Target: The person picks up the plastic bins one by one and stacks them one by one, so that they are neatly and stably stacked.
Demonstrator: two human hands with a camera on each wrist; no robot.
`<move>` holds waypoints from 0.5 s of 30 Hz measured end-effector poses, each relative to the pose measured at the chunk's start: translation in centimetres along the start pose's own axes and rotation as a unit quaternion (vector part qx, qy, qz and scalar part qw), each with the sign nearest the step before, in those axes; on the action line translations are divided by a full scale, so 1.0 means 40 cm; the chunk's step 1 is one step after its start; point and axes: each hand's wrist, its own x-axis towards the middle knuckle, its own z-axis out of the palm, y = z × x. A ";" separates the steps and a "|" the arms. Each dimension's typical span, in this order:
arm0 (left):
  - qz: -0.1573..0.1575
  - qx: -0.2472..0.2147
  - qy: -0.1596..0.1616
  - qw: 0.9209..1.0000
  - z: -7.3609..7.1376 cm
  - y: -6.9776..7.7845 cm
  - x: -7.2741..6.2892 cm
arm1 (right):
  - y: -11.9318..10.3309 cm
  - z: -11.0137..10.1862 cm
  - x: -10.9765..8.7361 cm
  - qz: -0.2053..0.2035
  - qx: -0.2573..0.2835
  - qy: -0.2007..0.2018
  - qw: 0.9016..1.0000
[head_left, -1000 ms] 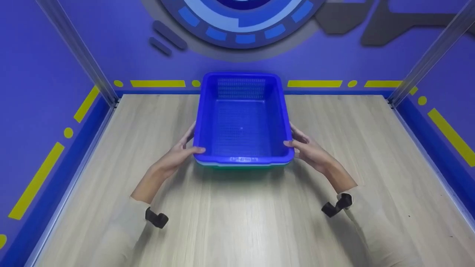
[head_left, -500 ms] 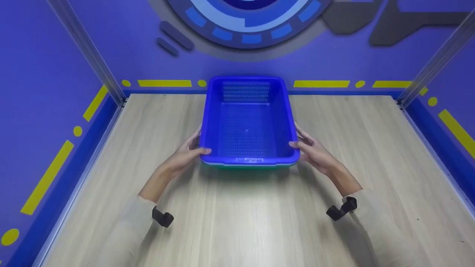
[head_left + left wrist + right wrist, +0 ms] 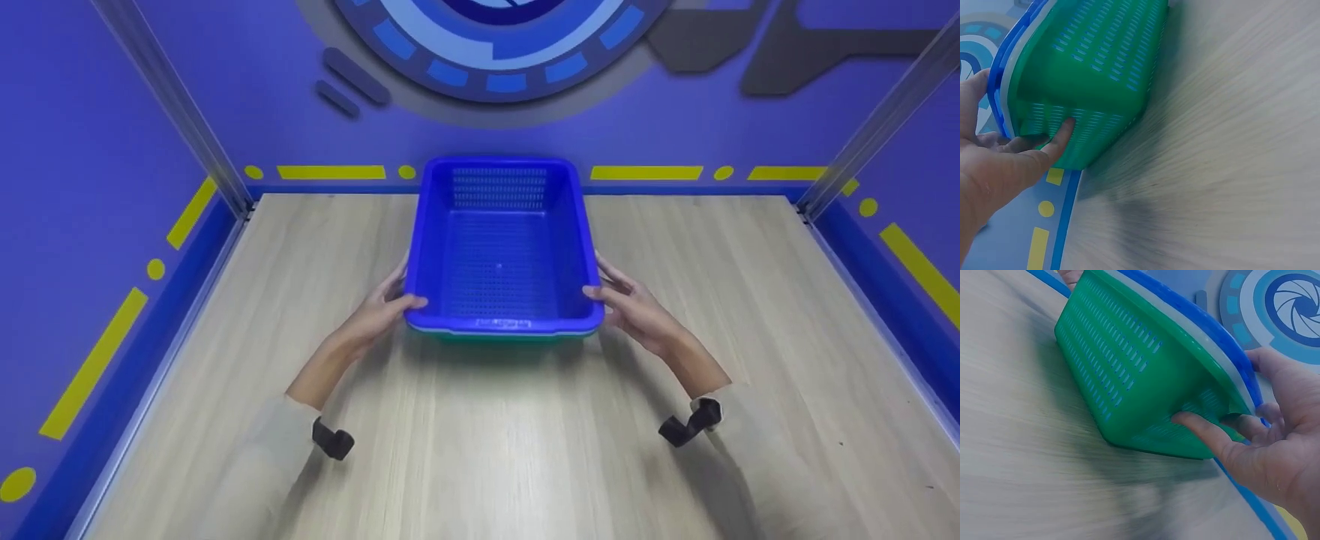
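Observation:
A stack of nested plastic baskets stands at the back middle of the wooden table. Innermost is a blue basket [image 3: 499, 255] with slotted walls and nothing inside. A pale rim [image 3: 1007, 84] shows beneath the blue one, and a green basket [image 3: 1134, 365] forms the outside. My left hand [image 3: 375, 315] grips the near left corner, its thumb over the blue rim and its fingers against the green wall. On the near right corner my right hand [image 3: 637, 315] holds the stack the same way, thumb on the rim, fingers below it along the green side.
The wooden table [image 3: 480, 450] carries the stack's shadow. A blue printed wall [image 3: 315, 142] rises right behind the baskets, with side panels [image 3: 90, 225] to left and right. Black wrist mounts [image 3: 334, 439] sit on both sleeves.
The head view has shifted slightly, so the scene sits further right. The far rim of the stack appears a little lower against the back wall. Both hands keep their hold.

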 end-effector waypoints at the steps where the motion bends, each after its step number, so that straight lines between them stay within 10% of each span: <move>1: 0.001 0.005 0.002 1.000 0.000 0.000 0.002 | -0.002 0.000 0.003 0.000 0.004 -0.002 1.000; 9: 0.018 0.060 -0.011 0.998 -0.028 0.001 0.011 | -0.010 0.004 0.018 0.004 -0.068 -0.006 0.998; 15: 0.041 0.232 -0.003 0.972 -0.060 0.000 0.019 | -0.019 -0.013 0.011 -0.052 -0.289 -0.013 0.956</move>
